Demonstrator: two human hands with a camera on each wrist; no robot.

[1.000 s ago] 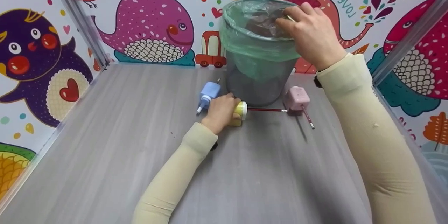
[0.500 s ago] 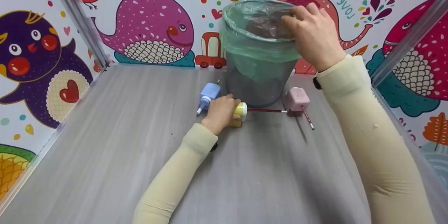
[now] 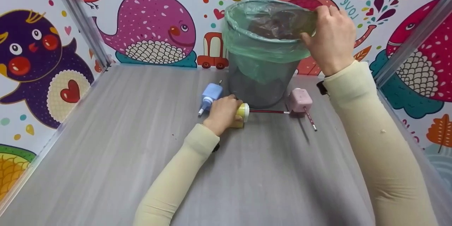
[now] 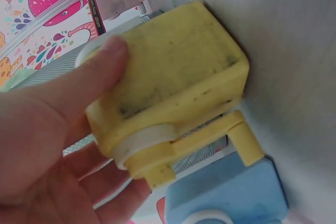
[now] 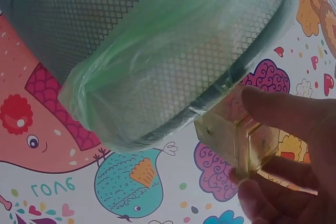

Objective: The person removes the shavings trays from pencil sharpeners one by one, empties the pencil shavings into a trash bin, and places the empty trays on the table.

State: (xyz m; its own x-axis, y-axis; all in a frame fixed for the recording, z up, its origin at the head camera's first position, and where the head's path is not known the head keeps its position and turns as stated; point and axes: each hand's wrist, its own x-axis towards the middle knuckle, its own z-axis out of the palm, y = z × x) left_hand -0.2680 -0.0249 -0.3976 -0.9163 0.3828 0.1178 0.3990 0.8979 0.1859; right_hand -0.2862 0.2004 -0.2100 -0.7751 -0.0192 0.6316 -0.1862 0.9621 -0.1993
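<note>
My left hand grips a yellow crank pencil sharpener by its body. In the left wrist view its thumb lies on one face and the sharpener's handle points away from the palm. My right hand holds a clear yellowish plastic shavings box at the rim of the mesh trash bin, thumb on one side and fingers on the other. A green plastic bag lines the bin and folds over its rim. What lies deep inside the bin is hidden.
Left of the yellow sharpener stands a blue crank sharpener with a pencil tip behind it. A pink sharpener with a pencil sits right of the bin. A dark red pencil lies in front of the bin. Patterned walls enclose the table.
My right hand has shifted right along the bin's rim and turned, so more of the yellowish shavings box shows. The left hand stays put on the yellow sharpener.
</note>
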